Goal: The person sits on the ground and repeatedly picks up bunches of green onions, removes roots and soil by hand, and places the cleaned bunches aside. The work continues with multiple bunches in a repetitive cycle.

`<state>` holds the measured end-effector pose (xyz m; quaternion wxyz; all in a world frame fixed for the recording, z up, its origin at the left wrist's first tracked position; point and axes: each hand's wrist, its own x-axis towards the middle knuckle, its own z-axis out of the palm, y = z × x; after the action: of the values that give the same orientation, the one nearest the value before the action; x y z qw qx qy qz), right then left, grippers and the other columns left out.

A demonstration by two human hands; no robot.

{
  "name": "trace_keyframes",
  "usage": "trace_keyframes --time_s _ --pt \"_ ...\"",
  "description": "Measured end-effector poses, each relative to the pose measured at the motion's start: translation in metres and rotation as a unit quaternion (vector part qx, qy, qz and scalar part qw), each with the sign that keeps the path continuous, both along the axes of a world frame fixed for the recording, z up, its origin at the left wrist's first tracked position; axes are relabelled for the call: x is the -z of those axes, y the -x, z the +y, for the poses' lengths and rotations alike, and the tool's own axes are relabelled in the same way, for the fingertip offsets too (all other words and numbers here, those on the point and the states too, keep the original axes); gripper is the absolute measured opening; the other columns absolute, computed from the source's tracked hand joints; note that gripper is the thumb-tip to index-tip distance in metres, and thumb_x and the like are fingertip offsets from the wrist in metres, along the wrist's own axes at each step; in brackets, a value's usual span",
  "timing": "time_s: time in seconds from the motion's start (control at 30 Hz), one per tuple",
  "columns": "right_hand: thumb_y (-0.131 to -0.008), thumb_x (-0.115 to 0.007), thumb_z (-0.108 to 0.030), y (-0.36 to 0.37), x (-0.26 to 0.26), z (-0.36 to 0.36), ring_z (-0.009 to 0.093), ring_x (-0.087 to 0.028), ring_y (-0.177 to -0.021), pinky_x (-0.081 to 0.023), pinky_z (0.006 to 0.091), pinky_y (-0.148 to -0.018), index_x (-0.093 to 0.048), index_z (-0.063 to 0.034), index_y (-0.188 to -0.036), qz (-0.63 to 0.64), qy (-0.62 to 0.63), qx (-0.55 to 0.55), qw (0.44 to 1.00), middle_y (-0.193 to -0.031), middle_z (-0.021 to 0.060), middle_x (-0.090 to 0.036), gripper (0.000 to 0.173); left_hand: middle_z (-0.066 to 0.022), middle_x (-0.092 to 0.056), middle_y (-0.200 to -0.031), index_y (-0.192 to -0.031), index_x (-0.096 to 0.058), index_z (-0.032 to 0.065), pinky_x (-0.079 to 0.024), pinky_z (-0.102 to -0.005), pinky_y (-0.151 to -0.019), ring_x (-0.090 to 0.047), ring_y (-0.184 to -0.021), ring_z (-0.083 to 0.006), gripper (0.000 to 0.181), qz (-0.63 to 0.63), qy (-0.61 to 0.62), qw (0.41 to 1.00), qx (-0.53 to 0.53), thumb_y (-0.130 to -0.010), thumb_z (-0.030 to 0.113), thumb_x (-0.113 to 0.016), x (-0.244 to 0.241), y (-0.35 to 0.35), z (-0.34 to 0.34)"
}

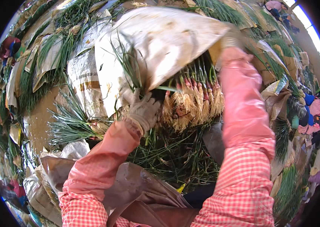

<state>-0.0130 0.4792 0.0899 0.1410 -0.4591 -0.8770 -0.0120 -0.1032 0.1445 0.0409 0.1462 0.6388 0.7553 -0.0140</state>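
My right hand (232, 45), gloved and blurred, is at the right corner of a raised whitish woven sack sheet (174, 37); its grip is too blurred to make out. My left hand (144, 110), in a wet pale glove, rests at the sheet's lower edge beside some green leaves, its fingers partly spread. Whether it pinches anything is unclear. Beneath the sheet lies a row of green onions (194, 96) with reddish bulbs and long tan roots towards me. Left of my left hand, a smaller bunch of green onions (75, 126) lies on its side.
Loose green leaves (177, 156) cover the floor just before my apron (154, 195). A printed woven sack (86, 82) lies at the left. More green onion heaps (286, 184) and sacks surround the spot. Co-workers sit at the far right (313, 113) and far left (9, 48).
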Motion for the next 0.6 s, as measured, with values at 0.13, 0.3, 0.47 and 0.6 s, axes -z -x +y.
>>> trace_keyframes --time_s 0.13,0.3,0.47,0.6 --pt "-0.086 -0.042 -0.016 -0.126 0.003 0.073 0.026 -0.058 -0.094 -0.045 0.0351 -0.084 -0.054 -0.0143 -0.115 -0.013 0.037 0.109 0.993 -0.107 0.0114 -0.058 0.031 -0.0077 -0.046 -0.124 -0.123 -0.043 0.0115 -0.012 -0.0467 -0.108 -0.032 -0.125 -0.0255 0.06 0.032 -0.003 0.992 -0.123 -0.071 0.036 -0.061 0.009 -0.003 -0.033" --pt "-0.086 -0.043 -0.018 -0.283 0.027 0.105 0.025 -0.058 -0.09 -0.045 0.0336 -0.083 -0.054 -0.0112 -0.113 0.039 0.138 0.216 0.966 -0.1 0.0113 -0.06 0.03 -0.0135 -0.039 -0.134 -0.132 -0.034 0.0072 -0.031 -0.0345 -0.103 -0.036 -0.124 -0.0276 0.075 -0.004 0.015 0.942 -0.336 -0.071 0.034 -0.067 0.022 0.017 -0.065" --pt "-0.086 -0.045 -0.02 -0.349 0.056 0.098 0.023 -0.058 -0.085 -0.045 0.032 -0.082 -0.055 -0.0082 -0.112 0.149 0.255 0.259 0.92 -0.093 0.0113 -0.062 0.03 -0.0139 -0.049 -0.124 -0.121 -0.047 0.009 -0.037 -0.0368 -0.095 -0.049 -0.112 -0.0282 0.063 -0.104 -0.054 0.88 -0.461 -0.07 0.038 -0.068 0.027 0.036 -0.09" --pt "-0.085 -0.044 -0.034 -0.33 0.088 0.096 0.025 -0.056 -0.091 -0.043 0.033 -0.082 -0.055 -0.0081 -0.113 0.101 0.155 0.286 0.94 -0.099 0.0135 -0.061 0.039 -0.0067 -0.058 -0.11 -0.111 -0.057 0.0151 -0.038 -0.0325 -0.095 -0.051 -0.107 -0.0201 0.04 -0.078 -0.254 0.906 -0.329 -0.073 0.026 -0.067 0.01 0.031 -0.042"
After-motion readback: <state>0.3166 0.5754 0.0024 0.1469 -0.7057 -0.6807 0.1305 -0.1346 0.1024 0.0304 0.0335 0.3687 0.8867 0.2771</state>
